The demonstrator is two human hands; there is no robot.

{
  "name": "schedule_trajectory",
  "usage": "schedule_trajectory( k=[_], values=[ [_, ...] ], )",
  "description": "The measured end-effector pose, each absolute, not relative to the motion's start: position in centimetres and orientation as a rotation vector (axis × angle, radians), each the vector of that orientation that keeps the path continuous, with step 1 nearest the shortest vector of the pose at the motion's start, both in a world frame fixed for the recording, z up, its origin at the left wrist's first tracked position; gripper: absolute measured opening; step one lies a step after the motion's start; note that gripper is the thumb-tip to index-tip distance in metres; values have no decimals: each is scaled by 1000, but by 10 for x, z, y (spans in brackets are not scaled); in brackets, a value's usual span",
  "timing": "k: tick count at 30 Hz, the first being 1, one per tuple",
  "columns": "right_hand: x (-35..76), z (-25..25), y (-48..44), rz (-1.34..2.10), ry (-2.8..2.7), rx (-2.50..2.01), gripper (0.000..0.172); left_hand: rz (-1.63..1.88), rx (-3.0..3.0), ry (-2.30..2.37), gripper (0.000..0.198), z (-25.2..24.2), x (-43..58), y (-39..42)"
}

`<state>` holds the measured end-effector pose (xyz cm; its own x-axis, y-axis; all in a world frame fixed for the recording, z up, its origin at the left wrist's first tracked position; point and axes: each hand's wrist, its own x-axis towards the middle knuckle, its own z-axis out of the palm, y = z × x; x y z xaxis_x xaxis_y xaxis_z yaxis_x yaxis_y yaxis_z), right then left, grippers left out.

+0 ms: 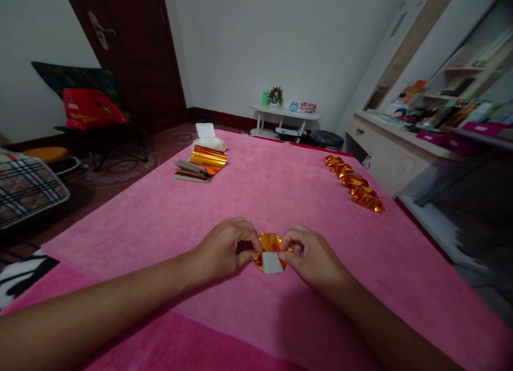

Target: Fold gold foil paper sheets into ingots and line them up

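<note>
Holds one small folded square of shiny gold foil paper with pale backing (pixel 271 257) on the near part of the pink plush cloth (pixel 264 194), pinching its left edge with the left hand (pixel 232 247), its right with the right hand (pixel 315 256). Seems light, easily creased, slightly slippery; best gripped by the side edges. Counts one stack of gold foil sheets (pixel 207 160) and one row of puckered gold foil pieces (pixel 352 182), too overlapped to number.

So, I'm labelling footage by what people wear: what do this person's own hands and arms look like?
The left hand and right hand are ungloved. The left forearm and right forearm are bare as far as the picture shows, with no sleeve, watch or bracelet visible. I see no rings, but some fingers are hidden.
</note>
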<state>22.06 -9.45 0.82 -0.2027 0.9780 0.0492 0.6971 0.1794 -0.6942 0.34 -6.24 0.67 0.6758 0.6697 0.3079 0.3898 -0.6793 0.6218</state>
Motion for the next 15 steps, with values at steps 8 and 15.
schedule_trajectory(
  k=[8,15],
  values=[
    [236,22,-96,736,-2283,-1329,19,582,2874,699,20,14,0,-81],
    [240,31,-96,644,-2467,-1221,19,483,2862,735,18,24,3,-84]
  ],
)
